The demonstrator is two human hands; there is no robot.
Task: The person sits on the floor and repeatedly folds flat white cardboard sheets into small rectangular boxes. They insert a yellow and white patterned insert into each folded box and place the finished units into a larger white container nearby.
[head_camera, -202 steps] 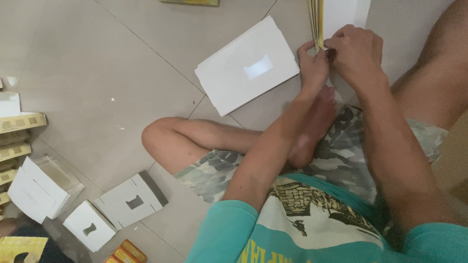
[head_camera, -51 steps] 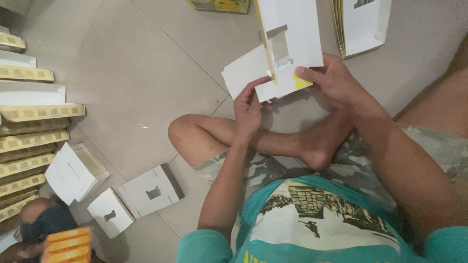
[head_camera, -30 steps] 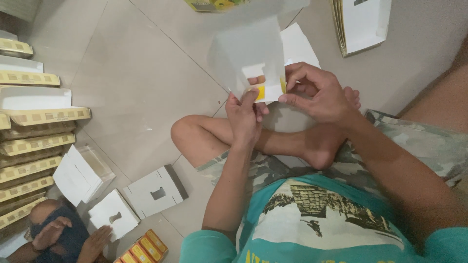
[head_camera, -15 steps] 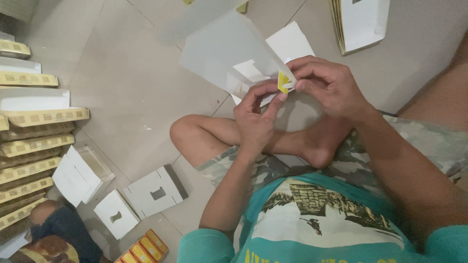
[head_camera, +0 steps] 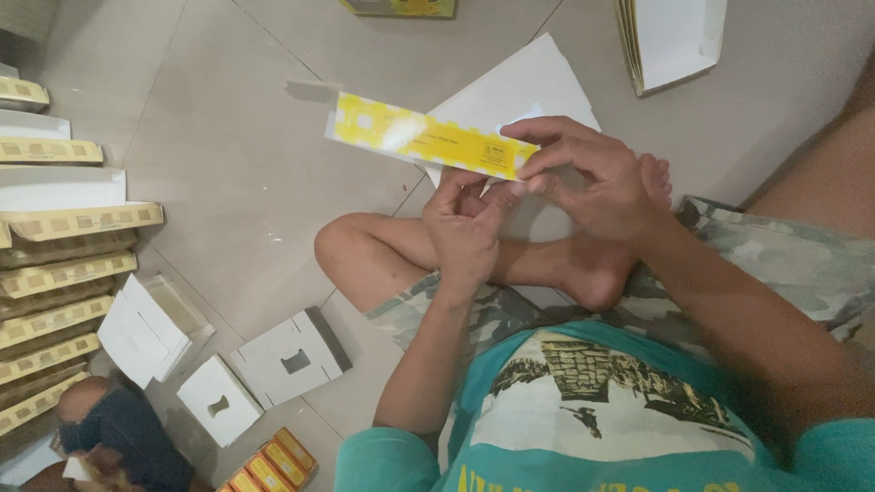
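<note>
A flat yellow-and-white cardboard box blank (head_camera: pixel 419 137) is held edge-on in front of me, stretching left from my fingers. My right hand (head_camera: pixel 583 173) pinches its right end between thumb and fingers. My left hand (head_camera: pixel 465 228) touches the same end from below, fingers curled up against it. Both hands hover above my crossed legs on the tiled floor. A white flat sheet (head_camera: pixel 519 91) lies on the floor behind the blank.
A stack of flat white blanks (head_camera: pixel 670 36) lies at the top right. Rows of folded yellow-edged boxes (head_camera: pixel 64 273) are piled at the left. Assembled white boxes (head_camera: pixel 292 355) stand at the lower left, with another person (head_camera: pixel 118 433) crouched near small orange packs (head_camera: pixel 264 465).
The cardboard blank has turned from showing its broad white face to lying edge-on with its yellow side visible. Both hands stayed on its right end. The other person shifted at the lower left.
</note>
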